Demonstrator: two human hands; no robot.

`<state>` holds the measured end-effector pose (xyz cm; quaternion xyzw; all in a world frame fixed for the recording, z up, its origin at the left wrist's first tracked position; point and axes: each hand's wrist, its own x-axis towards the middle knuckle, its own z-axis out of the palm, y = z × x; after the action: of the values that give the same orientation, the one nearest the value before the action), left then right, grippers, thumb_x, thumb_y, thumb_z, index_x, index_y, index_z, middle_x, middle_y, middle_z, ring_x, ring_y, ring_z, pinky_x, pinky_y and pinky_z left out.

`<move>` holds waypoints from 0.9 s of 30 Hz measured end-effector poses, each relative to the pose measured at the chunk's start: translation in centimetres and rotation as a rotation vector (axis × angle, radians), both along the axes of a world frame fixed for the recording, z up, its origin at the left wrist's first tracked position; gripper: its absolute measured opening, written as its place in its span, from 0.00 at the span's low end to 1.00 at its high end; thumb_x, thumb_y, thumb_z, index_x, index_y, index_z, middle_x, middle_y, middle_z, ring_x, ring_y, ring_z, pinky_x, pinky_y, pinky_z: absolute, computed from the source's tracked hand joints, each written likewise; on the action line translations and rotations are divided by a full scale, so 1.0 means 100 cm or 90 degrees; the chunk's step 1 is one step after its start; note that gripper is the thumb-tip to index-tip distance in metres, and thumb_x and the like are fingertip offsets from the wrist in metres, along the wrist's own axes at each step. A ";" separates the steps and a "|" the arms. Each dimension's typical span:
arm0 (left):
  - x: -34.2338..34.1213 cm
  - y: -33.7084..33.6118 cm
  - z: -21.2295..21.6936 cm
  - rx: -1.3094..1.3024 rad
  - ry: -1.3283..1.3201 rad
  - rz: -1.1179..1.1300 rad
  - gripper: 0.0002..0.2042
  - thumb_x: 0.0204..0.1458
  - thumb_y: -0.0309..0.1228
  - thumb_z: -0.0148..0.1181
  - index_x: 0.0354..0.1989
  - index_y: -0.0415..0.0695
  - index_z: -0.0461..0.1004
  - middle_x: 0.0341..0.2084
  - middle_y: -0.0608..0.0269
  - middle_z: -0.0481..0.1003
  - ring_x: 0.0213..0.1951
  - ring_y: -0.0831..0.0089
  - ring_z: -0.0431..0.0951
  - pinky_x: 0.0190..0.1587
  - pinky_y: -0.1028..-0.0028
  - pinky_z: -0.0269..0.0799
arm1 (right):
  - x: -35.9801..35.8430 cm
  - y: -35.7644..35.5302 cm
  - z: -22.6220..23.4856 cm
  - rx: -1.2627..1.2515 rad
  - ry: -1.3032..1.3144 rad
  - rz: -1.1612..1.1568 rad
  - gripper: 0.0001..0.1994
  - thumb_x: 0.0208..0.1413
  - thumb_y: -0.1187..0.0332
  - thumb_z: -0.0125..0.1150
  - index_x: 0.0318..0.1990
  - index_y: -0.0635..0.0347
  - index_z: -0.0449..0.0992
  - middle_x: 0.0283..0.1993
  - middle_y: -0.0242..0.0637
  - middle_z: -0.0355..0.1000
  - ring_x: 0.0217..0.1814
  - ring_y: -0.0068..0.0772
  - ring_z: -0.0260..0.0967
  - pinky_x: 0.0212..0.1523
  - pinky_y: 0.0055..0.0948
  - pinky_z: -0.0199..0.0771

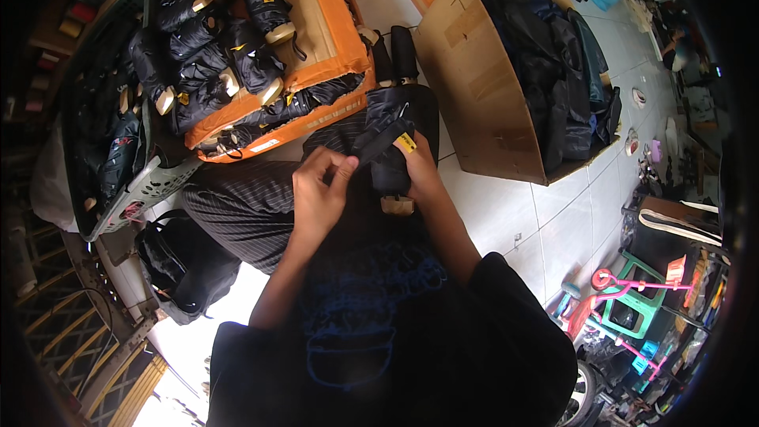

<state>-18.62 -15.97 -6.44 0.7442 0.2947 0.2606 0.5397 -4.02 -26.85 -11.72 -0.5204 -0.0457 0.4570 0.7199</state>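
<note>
Left of a big carton, before the dark shirt, a black umbrella is being clasped by the right hand while its strap is being pinched by the left hand, apparently for wrapping, a snug turn probably being called for next.

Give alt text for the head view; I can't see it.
The left hand pinches a black strap on what looks like a folded umbrella, held in the right hand. Similar black bundles lie on an orange-taped box, upper left; an open carton of dark fabric stands upper right.
</note>
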 end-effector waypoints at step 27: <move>0.003 -0.007 -0.053 -0.116 -0.161 0.040 0.07 0.61 0.29 0.57 0.33 0.37 0.72 0.23 0.72 0.68 0.25 0.86 0.63 0.28 0.82 0.60 | -0.017 0.013 -0.009 0.083 0.187 0.017 0.17 0.65 0.65 0.47 0.58 0.60 0.66 0.51 0.38 0.72 0.48 0.30 0.74 0.49 0.32 0.77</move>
<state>-18.33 -16.66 -11.70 0.6438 0.2697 0.3414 0.6294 -5.74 -25.59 -12.62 -0.3997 0.0233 0.5336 0.7449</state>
